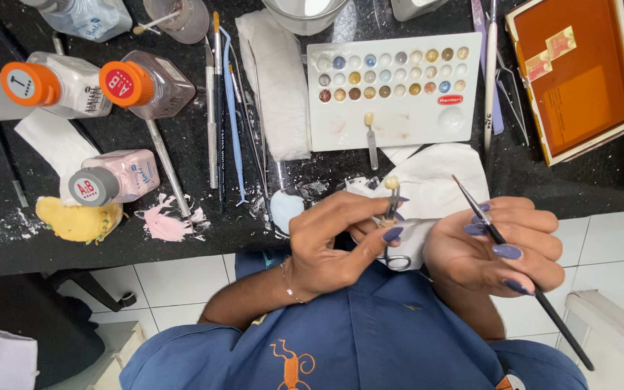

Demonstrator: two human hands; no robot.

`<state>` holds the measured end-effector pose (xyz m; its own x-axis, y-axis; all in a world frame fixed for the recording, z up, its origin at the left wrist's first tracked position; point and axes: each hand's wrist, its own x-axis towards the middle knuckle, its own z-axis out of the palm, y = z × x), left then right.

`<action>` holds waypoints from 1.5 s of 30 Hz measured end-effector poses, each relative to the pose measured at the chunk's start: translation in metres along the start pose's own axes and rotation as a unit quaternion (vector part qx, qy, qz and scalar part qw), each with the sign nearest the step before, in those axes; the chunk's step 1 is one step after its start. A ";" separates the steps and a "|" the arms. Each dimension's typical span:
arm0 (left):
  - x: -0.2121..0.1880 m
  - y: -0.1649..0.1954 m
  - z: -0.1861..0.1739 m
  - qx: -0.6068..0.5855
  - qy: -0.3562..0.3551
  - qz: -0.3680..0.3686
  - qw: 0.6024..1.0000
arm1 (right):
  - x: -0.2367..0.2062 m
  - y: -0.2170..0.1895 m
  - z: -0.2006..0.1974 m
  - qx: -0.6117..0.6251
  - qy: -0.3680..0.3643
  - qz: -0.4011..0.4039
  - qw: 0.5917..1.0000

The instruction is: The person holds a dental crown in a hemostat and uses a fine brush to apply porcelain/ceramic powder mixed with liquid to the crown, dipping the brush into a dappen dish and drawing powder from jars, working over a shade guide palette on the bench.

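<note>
My left hand (330, 242) is closed around metal locking forceps (393, 217). The forceps' tip clamps a small cream tooth crown (391, 183), held up over a white tissue (435, 184). My right hand (496, 245) pinches a thin black-handled brush (514, 260). Its fine tip (456, 179) points up and left, a short way to the right of the crown and not touching it. Both hands hover at the front edge of a black worktop (182, 245).
A white palette (399, 130) with several wells of coloured paste lies behind the hands. At left are two orange-capped bottles (146, 83), a pink bottle (113, 180), a yellow sponge (77, 220), pink powder (164, 224) and several long instruments (232, 108). An orange-lined box (579, 72) sits at right.
</note>
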<state>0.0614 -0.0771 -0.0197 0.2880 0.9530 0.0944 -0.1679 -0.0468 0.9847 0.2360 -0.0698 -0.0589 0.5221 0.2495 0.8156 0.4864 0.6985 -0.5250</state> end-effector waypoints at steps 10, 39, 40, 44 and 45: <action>-0.004 -0.014 0.009 0.001 -0.002 -0.021 1.000 | -0.006 0.006 -0.002 -0.029 -0.069 0.000 0.997; -0.004 -0.016 0.009 0.081 0.002 0.018 0.997 | 0.027 -0.011 -0.007 -0.032 -0.274 -0.039 0.961; -0.004 -0.016 0.010 0.082 0.003 0.020 0.996 | 0.027 -0.012 -0.007 -0.026 -0.273 -0.031 0.961; -0.005 -0.016 0.010 0.078 0.006 0.021 0.997 | 0.029 -0.013 -0.010 -0.021 -0.252 -0.035 0.967; -0.004 -0.016 0.010 0.075 0.004 0.021 0.997 | 0.029 -0.014 -0.011 -0.026 -0.242 -0.046 0.969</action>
<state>0.0726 -0.0837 -0.0349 0.2757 0.9516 0.1357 -0.0362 -0.1308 0.9907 0.2519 -0.0792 -0.0307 0.0908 0.4814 0.8718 0.5561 0.7017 -0.4453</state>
